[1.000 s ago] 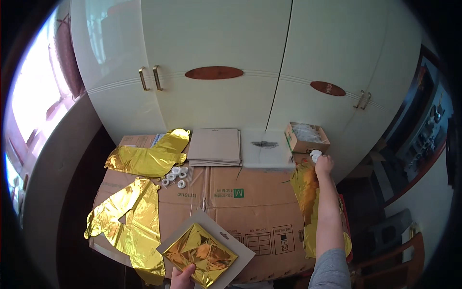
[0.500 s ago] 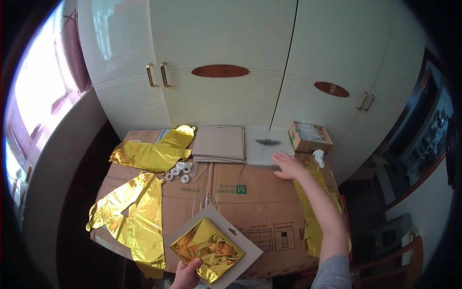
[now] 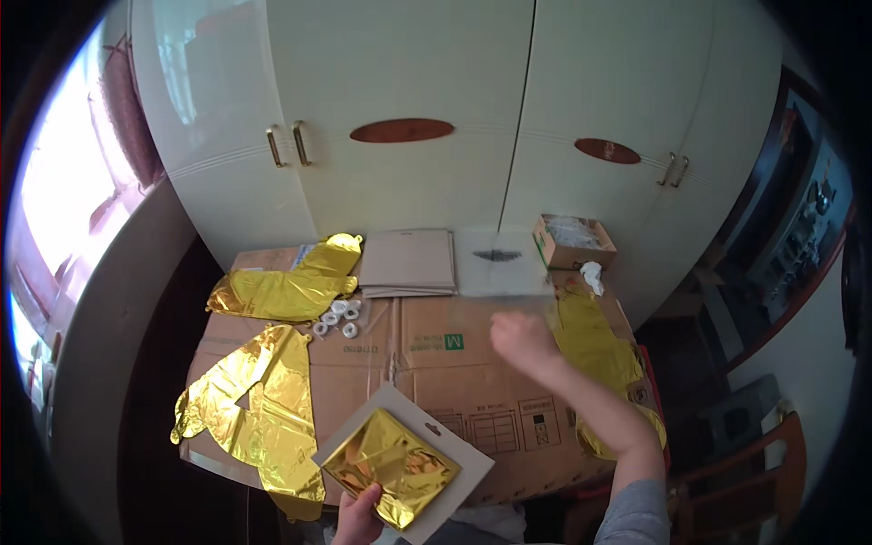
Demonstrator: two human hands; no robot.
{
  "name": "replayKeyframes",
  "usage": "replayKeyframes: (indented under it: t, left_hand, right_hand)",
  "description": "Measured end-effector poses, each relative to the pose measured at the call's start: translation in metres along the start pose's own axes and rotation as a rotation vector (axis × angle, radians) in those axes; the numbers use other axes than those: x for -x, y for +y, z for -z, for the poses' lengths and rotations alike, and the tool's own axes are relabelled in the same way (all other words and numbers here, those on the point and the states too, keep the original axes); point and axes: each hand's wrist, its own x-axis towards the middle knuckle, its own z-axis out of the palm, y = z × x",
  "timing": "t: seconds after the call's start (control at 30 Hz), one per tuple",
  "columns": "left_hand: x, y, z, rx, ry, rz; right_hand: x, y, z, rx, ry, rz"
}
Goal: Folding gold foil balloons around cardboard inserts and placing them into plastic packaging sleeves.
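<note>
Left hand (image 3: 356,520) pinches white card (image 3: 459,454) w/ folded gold foil balloon (image 3: 392,465) by its near corner. Right hand (image 3: 522,343) blurred, carrying clear plastic sleeve (image 3: 501,272); grip state indeterminate. Risk: corner-only pinch lets card tip, foil slides off.

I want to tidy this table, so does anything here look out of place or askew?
A gold foil sheet hangs over the right edge of the cardboard, and a small white piece lies loose outside the small box.
</note>
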Motion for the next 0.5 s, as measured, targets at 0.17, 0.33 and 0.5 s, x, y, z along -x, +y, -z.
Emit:
replayKeyframes:
  t: [0.17, 0.33, 0.5]
  left_hand:
    - [-0.001, 0.016, -0.025, -0.002, 0.081, -0.064]
    - [-0.01, 0.011, -0.029, 0.035, 0.085, -0.172]
    - [-0.016, -0.004, -0.021, 0.015, 0.119, -0.162]
  right_hand:
    - [0.052, -0.075, 0.041, -0.234, -0.283, -0.05]
    - [0.064, -0.083, 0.026, -0.234, -0.216, -0.079]
    - [0.064, -0.096, 0.026, 0.0, -0.236, -0.035]
